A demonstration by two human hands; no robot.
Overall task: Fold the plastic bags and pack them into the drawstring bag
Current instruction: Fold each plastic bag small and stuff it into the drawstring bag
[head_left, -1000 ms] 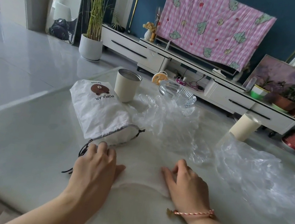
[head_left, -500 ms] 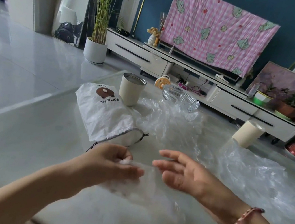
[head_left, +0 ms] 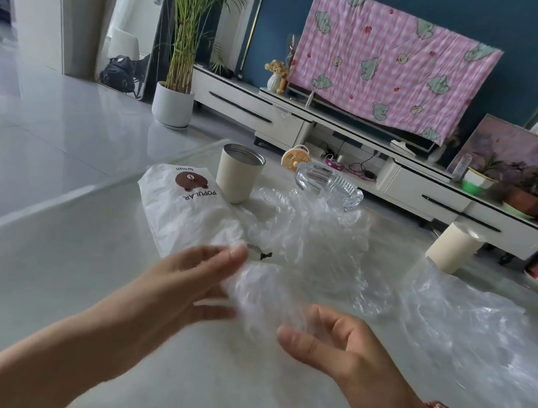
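Observation:
A white drawstring bag [head_left: 186,213] printed with a brown bear and "POPULAR" lies flat on the pale table [head_left: 28,260], its black cord end [head_left: 263,255] by its mouth. My left hand [head_left: 187,282] holds a small folded clear plastic bag [head_left: 258,295] just above the table, in front of the drawstring bag's mouth. My right hand [head_left: 341,345] hovers under and beside that bag, fingers curled and apart, touching its lower edge. More crumpled clear plastic bags lie behind [head_left: 317,241] and to the right [head_left: 484,334].
A beige metal-rimmed cup [head_left: 237,175] stands behind the drawstring bag. A glass dish [head_left: 330,185] sits beyond the plastic. A cream cylinder [head_left: 453,247] stands at the table's right rear. The table's left edge runs diagonally toward the tiled floor.
My hands went from pressing flat on the table to lifting the folded plastic bag. It has moved up toward the drawstring bag's mouth, and my right hand dropped below it.

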